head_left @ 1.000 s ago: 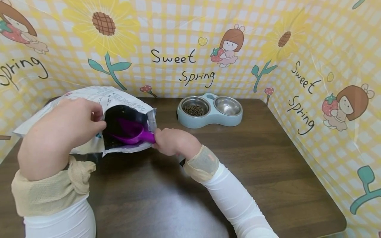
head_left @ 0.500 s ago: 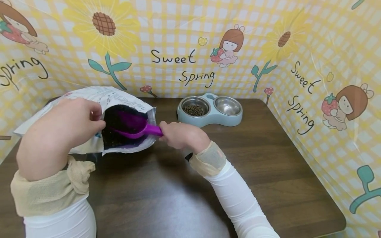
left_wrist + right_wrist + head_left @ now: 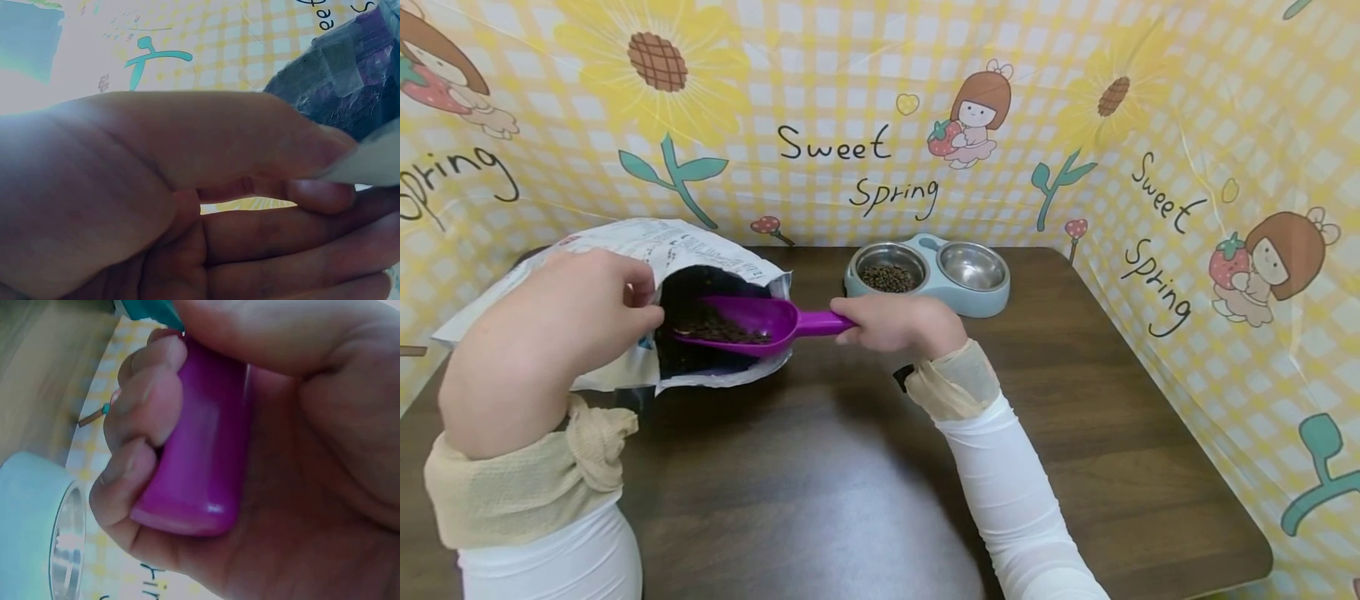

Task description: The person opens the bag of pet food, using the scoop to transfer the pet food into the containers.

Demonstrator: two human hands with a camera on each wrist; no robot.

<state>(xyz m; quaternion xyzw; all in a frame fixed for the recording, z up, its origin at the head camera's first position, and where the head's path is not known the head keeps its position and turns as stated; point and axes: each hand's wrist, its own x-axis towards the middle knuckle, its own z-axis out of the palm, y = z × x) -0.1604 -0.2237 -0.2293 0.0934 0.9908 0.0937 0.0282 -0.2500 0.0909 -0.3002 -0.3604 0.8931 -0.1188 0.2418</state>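
Observation:
My right hand (image 3: 898,323) grips the handle of a purple scoop (image 3: 823,323); in the right wrist view the fingers curl around that handle (image 3: 206,444). Brown kibble (image 3: 718,323) lies in the scoop, whose front part is still within the mouth of a white bag (image 3: 700,237). The bag lies on its side with a dark inside facing right. My left hand (image 3: 542,333) pinches the edge of the bag's mouth between thumb and finger, as the left wrist view shows at the thumb tip (image 3: 325,147).
A light blue double pet bowl (image 3: 936,292) stands at the back of the brown wooden table (image 3: 850,500). Its left metal bowl has kibble (image 3: 886,277) in it; the right metal bowl (image 3: 973,265) shows bare metal. A yellow checked cloth (image 3: 842,75) hangs behind and at the sides.
My right hand has drawn the scoop rightward and slightly up, partly out of the bag, and kibble now shows in it. The left hand stays at the bag's edge.

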